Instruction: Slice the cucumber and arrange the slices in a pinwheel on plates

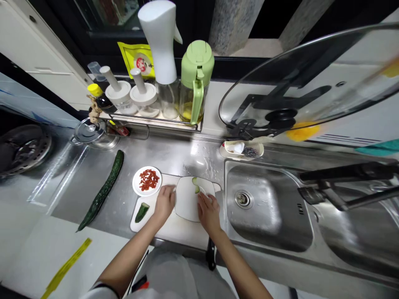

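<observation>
A white square plate [187, 203] lies on a white cutting board [193, 230]. My left hand [165, 202] holds the plate's left rim with curled fingers. Over the plate's right side, the fingertips of my right hand [209, 211] are pinched together on a thin, pale cucumber slice [202, 190]. Two green-edged cucumber slices [195, 185] rest on the plate just beyond those fingers. A cut cucumber piece [142, 212] sits on the board to the left. Under my right forearm, a knife's black handle [211, 252] sticks out past the board's front edge.
A small white plate of diced red pieces [146, 181] overlaps the board's back left. A long cucumber [104, 191] lies farther left. The sink [264, 207] is on the right, with a glass lid [299, 79] above. A green-topped oil bottle [197, 79] stands on the rear rack.
</observation>
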`<control>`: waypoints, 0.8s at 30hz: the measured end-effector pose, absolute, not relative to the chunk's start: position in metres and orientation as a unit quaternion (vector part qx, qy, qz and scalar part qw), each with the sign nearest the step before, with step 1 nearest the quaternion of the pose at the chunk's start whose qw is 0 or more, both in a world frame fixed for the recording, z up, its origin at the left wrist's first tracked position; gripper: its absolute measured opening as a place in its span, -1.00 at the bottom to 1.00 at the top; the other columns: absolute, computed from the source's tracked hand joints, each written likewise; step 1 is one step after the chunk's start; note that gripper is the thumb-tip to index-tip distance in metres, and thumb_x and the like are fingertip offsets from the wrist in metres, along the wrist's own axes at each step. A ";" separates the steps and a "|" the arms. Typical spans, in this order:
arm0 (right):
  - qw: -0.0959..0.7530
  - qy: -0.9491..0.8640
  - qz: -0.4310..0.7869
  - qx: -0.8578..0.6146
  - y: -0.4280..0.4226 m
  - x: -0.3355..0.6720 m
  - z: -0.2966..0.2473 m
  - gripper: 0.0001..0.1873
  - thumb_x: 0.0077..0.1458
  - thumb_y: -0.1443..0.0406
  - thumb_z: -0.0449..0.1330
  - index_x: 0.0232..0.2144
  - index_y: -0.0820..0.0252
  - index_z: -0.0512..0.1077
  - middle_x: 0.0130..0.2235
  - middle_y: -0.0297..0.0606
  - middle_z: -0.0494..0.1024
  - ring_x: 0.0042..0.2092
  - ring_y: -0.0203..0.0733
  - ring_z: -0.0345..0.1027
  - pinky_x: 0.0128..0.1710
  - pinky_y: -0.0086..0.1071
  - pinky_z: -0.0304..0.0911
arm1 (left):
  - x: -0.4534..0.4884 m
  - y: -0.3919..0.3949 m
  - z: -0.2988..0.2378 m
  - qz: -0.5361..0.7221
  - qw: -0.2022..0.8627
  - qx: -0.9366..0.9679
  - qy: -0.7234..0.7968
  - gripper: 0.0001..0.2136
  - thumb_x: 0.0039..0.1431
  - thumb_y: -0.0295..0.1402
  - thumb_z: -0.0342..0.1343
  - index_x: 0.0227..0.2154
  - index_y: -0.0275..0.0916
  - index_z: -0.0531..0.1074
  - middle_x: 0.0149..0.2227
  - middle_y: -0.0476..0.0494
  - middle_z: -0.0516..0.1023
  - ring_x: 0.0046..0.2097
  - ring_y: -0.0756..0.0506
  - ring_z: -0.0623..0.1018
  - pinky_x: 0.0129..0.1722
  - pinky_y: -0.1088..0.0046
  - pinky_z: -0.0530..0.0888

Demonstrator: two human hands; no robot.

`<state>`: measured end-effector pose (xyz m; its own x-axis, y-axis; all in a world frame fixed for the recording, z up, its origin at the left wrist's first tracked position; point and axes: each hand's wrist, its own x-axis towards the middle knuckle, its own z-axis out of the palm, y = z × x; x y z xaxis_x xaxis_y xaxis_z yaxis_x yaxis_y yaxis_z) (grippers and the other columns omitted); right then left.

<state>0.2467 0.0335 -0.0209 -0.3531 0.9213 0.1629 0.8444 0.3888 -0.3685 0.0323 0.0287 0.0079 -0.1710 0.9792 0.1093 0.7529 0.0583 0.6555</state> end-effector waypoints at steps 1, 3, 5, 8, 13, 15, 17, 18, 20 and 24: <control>0.179 -0.817 0.109 -0.538 0.030 0.248 -0.021 -0.66 0.20 0.37 0.00 0.00 0.18 0.39 0.07 -0.17 0.41 0.12 0.06 0.04 -0.04 -0.10 0.07 | 0.024 0.021 0.006 0.302 0.190 0.597 0.718 -0.75 0.17 -0.48 -0.03 -0.10 -0.25 0.41 -0.16 -0.22 0.46 -0.09 -0.13 0.44 -0.02 0.29 0.40; 0.183 -0.818 0.108 -0.535 0.025 0.250 -0.021 -0.68 0.19 0.37 0.01 -0.04 0.19 0.41 0.06 -0.16 0.42 0.12 0.06 0.05 -0.03 -0.09 0.08 | 0.012 0.007 0.001 0.291 0.191 0.566 0.747 -0.76 0.14 -0.46 -0.01 -0.14 -0.27 0.42 -0.19 -0.23 0.48 -0.12 -0.15 0.47 -0.05 0.27 0.42; 0.184 -0.817 0.109 -0.536 0.019 0.250 -0.019 -0.70 0.19 0.36 0.02 -0.07 0.18 0.43 0.05 -0.16 0.43 0.12 0.07 0.05 -0.04 -0.08 0.10 | 0.005 -0.003 -0.004 0.274 0.197 0.550 0.764 -0.76 0.13 -0.45 0.00 -0.14 -0.28 0.43 -0.20 -0.23 0.49 -0.13 -0.17 0.47 -0.07 0.26 0.42; 0.179 -0.817 0.109 -0.538 0.011 0.248 -0.016 -0.72 0.19 0.36 0.02 -0.10 0.17 0.44 0.04 -0.16 0.42 0.12 0.08 0.06 -0.06 -0.07 0.13 | 0.002 -0.010 -0.007 0.258 0.198 0.543 0.774 -0.74 0.12 -0.45 0.01 -0.13 -0.28 0.44 -0.23 -0.23 0.50 -0.15 -0.17 0.48 -0.08 0.26 0.42; 0.172 -0.820 0.109 -0.535 0.004 0.245 -0.012 -0.72 0.19 0.36 0.02 -0.10 0.18 0.44 0.05 -0.13 0.42 0.12 0.09 0.06 -0.06 -0.06 0.15 | 0.003 -0.011 -0.008 0.250 0.205 0.553 0.768 -0.73 0.14 -0.47 -0.04 -0.13 -0.26 0.45 -0.23 -0.21 0.49 -0.15 -0.15 0.48 -0.07 0.29 0.41; 0.174 -0.818 0.110 -0.537 0.002 0.244 -0.011 -0.72 0.19 0.35 0.02 -0.10 0.17 0.44 0.04 -0.13 0.42 0.12 0.08 0.06 -0.07 -0.07 0.16 | 0.003 -0.011 -0.007 0.245 0.208 0.556 0.766 -0.72 0.14 -0.49 -0.06 -0.13 -0.25 0.45 -0.23 -0.21 0.49 -0.15 -0.14 0.48 -0.07 0.30 0.40; 0.174 -0.816 0.112 -0.539 0.001 0.244 -0.010 -0.71 0.19 0.35 0.02 -0.10 0.17 0.44 0.04 -0.12 0.42 0.12 0.08 0.07 -0.08 -0.07 0.17 | 0.002 -0.012 -0.007 0.240 0.207 0.557 0.767 -0.72 0.13 -0.50 -0.06 -0.14 -0.25 0.45 -0.22 -0.21 0.49 -0.14 -0.14 0.48 -0.06 0.30 0.39; 0.174 -0.816 0.111 -0.540 0.000 0.244 -0.010 -0.71 0.18 0.35 0.02 -0.10 0.17 0.44 0.04 -0.12 0.42 0.11 0.08 0.07 -0.08 -0.07 0.17 | 0.001 -0.012 -0.008 0.237 0.206 0.556 0.770 -0.73 0.12 -0.50 -0.05 -0.15 -0.26 0.45 -0.23 -0.21 0.49 -0.14 -0.14 0.47 -0.06 0.30 0.38; 0.175 -0.815 0.108 -0.541 -0.001 0.244 -0.009 -0.71 0.18 0.35 0.02 -0.10 0.17 0.45 0.03 -0.12 0.42 0.10 0.08 0.08 -0.08 -0.07 0.17 | 0.000 -0.012 -0.008 0.230 0.206 0.549 0.777 -0.74 0.10 -0.50 -0.04 -0.18 -0.28 0.46 -0.24 -0.21 0.49 -0.15 -0.14 0.47 -0.07 0.31 0.38; 0.179 -0.816 0.101 -0.540 -0.004 0.243 -0.008 -0.72 0.17 0.35 0.03 -0.12 0.17 0.45 0.03 -0.14 0.43 0.09 0.09 0.09 -0.08 -0.08 0.16 | -0.001 -0.008 -0.008 0.220 0.212 0.523 0.796 -0.78 0.06 -0.49 0.00 -0.24 -0.31 0.46 -0.29 -0.21 0.48 -0.21 -0.13 0.45 -0.13 0.33 0.37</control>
